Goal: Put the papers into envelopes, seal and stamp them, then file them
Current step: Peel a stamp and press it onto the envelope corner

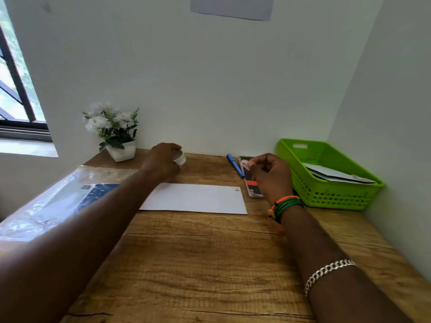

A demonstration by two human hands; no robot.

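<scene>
A white envelope (196,198) lies flat on the wooden desk (198,257), a small dark mark near its top right corner. My left hand (163,160) reaches past its far left corner and grips a small white container (180,157), perhaps a glue pot. To the right of the envelope my right hand (271,174) pinches a small pinkish stamp (247,164) above a dark booklet (250,183) with an orange band. At the right stands a green plastic basket (326,194) holding several white envelopes (335,174).
A blue pen (235,165) lies between the envelope and the booklet, near the back wall. A clear plastic pack of paper (60,201) sits at the left edge. A white flower pot (121,151) stands at the back left. Walls close in behind and on the right.
</scene>
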